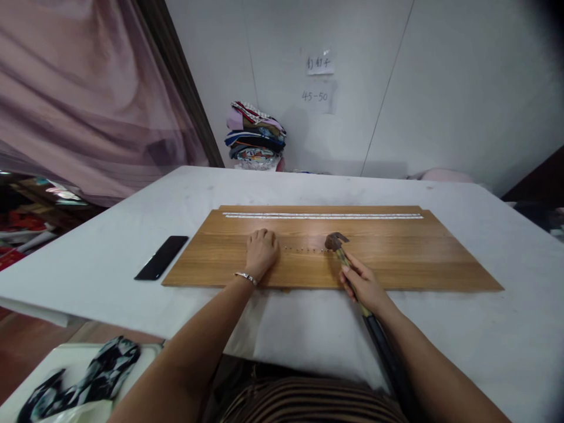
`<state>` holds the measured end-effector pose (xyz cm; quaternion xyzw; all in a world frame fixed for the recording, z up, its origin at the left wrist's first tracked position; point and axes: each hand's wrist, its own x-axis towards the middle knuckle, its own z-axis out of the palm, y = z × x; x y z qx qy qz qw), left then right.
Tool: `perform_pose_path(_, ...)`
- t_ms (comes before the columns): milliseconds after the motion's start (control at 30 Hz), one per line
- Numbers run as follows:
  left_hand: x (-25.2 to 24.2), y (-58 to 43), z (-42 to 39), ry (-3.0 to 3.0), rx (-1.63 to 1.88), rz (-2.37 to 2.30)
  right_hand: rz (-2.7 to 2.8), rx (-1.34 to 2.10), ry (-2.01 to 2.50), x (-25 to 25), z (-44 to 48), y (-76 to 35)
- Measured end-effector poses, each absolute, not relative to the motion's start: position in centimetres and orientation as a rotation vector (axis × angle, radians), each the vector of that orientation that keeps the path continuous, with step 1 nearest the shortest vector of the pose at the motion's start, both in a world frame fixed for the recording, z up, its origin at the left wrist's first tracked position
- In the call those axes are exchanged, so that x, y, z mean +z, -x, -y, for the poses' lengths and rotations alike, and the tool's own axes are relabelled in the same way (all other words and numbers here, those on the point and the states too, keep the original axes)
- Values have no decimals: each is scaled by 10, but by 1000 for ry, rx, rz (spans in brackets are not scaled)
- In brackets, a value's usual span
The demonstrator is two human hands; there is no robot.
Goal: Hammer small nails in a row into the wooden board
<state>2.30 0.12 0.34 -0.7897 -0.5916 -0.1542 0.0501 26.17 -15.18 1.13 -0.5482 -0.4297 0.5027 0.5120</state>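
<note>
My right hand (pixel 362 283) is wrapped around the handle of a claw hammer (pixel 338 249). The hammer's head rests over the right end of a row of small nails (pixel 308 250) standing in a wooden board (pixel 409 252). On the board at the left end of that row lies my left hand (pixel 263 252), palm down with fingers curled in. Whatever may be under those fingers is hidden. A bracelet (pixel 247 277) circles the left wrist. Two white printed strips (pixel 321 216), like measuring tape, run along the board's far edge.
The board lies on a white table (pixel 106 247). A black phone (pixel 162 257) is left of the board. Behind the table, folded cloths (pixel 256 138) are stacked by the wall. A patterned cloth (pixel 108 370) sits on a white surface at lower left. A pink curtain (pixel 97 88) hangs at left.
</note>
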Motion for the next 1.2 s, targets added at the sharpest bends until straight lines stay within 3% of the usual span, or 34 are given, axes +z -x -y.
perform_pose_path(1200,4,-23,0,2418,-459,1837,1003,1205,1334,16,152,-261)
